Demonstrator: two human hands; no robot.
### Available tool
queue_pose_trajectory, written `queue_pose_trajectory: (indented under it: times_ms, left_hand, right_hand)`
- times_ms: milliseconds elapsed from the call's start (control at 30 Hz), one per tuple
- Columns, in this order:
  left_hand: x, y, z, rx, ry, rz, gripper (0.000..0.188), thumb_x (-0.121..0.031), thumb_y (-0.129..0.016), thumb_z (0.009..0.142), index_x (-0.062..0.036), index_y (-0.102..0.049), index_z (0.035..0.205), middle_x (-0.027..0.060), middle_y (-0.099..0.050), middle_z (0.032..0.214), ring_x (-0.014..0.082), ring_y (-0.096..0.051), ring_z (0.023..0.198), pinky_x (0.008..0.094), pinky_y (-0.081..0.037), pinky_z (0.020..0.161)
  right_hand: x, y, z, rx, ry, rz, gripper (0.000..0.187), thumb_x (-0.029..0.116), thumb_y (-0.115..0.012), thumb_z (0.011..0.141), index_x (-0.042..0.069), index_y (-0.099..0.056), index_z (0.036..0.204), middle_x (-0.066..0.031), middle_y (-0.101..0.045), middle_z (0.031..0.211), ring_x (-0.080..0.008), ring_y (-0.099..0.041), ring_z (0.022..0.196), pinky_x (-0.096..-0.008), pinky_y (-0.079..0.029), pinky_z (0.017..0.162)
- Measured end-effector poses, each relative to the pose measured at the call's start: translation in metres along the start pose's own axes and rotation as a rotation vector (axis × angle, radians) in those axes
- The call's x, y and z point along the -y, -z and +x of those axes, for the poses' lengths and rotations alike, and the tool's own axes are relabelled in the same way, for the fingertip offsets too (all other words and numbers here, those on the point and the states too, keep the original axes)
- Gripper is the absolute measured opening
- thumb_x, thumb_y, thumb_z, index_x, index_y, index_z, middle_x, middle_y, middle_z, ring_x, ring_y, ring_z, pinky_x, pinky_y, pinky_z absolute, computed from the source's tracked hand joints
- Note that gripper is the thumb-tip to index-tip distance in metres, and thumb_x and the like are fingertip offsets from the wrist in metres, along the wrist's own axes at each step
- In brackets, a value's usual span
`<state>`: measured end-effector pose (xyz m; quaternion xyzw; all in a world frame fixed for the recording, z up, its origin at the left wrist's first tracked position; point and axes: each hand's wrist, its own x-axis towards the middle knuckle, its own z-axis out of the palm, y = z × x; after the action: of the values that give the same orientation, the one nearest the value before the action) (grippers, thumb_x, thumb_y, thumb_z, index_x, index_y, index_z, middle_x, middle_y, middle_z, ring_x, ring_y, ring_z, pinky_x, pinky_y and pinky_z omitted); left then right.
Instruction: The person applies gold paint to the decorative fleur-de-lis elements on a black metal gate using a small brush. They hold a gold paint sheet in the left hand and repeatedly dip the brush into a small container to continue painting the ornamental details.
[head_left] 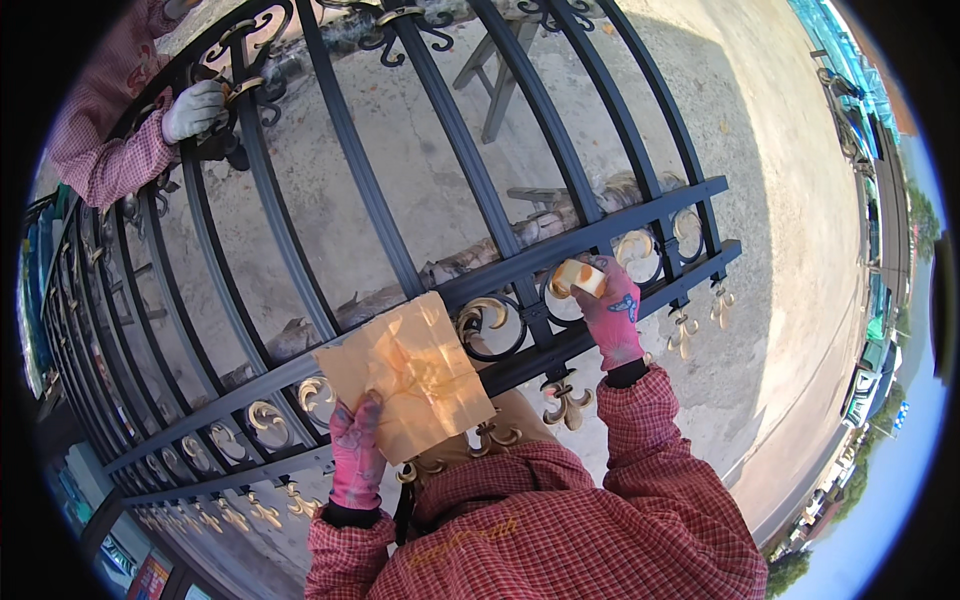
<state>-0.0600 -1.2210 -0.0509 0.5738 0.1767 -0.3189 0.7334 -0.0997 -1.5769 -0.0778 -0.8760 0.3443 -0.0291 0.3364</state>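
My left hand [358,450], in a pink glove, grips the lower left edge of a brown cardboard sheet [425,350]. Glossy gold-orange smears cover the middle of the sheet. My right hand [612,312], also gloved in pink, pinches a small cream sponge [580,277] stained gold-brown. The sponge is over a ring between the two lower rails of a black metal fence panel [345,160]; whether it touches the scroll there cannot be made out. A gold-tinted scroll [484,318] sits in the neighbouring ring, between the cardboard and my right hand.
Gold fleur-de-lis tips [567,403] stick out along the panel's near edge, close to my body. At the upper left, a co-worker's white-gloved hand [195,110] is at the panel's bars. A trestle leg [497,75] stands beneath the panel on concrete. Vehicles [868,385] line the far right.
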Motion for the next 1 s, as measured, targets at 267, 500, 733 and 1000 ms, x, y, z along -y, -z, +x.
queue_pose_trajectory:
  times_ms: [267,500,733,1000]
  left_hand:
    - [-0.005,-0.005,-0.001,-0.04,0.004,0.009,0.038,-0.028,-0.058,0.091,-0.0042,-0.051,0.12,-0.0011,-0.056,0.101,0.009,-0.053,0.092,0.0246,-0.044,0.083]
    - [0.002,0.001,0.0,-0.027,-0.01,0.001,0.037,-0.027,-0.058,0.091,-0.0045,-0.051,0.121,-0.0007,-0.056,0.103,0.0093,-0.053,0.092,0.0249,-0.044,0.083]
    - [-0.007,-0.009,-0.001,-0.103,0.015,-0.018,0.032,-0.022,-0.06,0.088,-0.0039,-0.055,0.113,-0.0021,-0.057,0.096,0.0087,-0.055,0.086,0.0247,-0.046,0.077]
    - [-0.005,-0.01,-0.001,-0.094,-0.004,-0.004,0.03,-0.021,-0.057,0.09,-0.0039,-0.054,0.114,-0.0019,-0.057,0.097,0.0087,-0.055,0.087,0.0248,-0.047,0.078]
  right_hand:
    - [-0.002,-0.002,0.001,0.015,0.027,-0.042,0.043,0.002,-0.075,0.06,0.005,-0.057,0.099,-0.0136,-0.063,0.091,-0.0327,-0.06,0.088,-0.0379,-0.048,0.075]
    - [0.005,0.004,0.001,0.012,0.136,-0.096,0.042,0.002,-0.073,0.061,0.006,-0.058,0.1,-0.0112,-0.063,0.094,-0.032,-0.06,0.087,-0.0382,-0.048,0.074]
    - [-0.006,0.002,-0.002,0.105,0.142,-0.152,0.052,0.001,-0.071,0.058,0.01,-0.056,0.108,-0.0095,-0.061,0.103,-0.0295,-0.055,0.101,-0.0384,-0.037,0.09]
    - [-0.015,0.0,-0.003,0.164,0.187,-0.244,0.051,0.003,-0.072,0.06,0.01,-0.055,0.107,-0.0094,-0.06,0.105,-0.029,-0.055,0.102,-0.0388,-0.037,0.089]
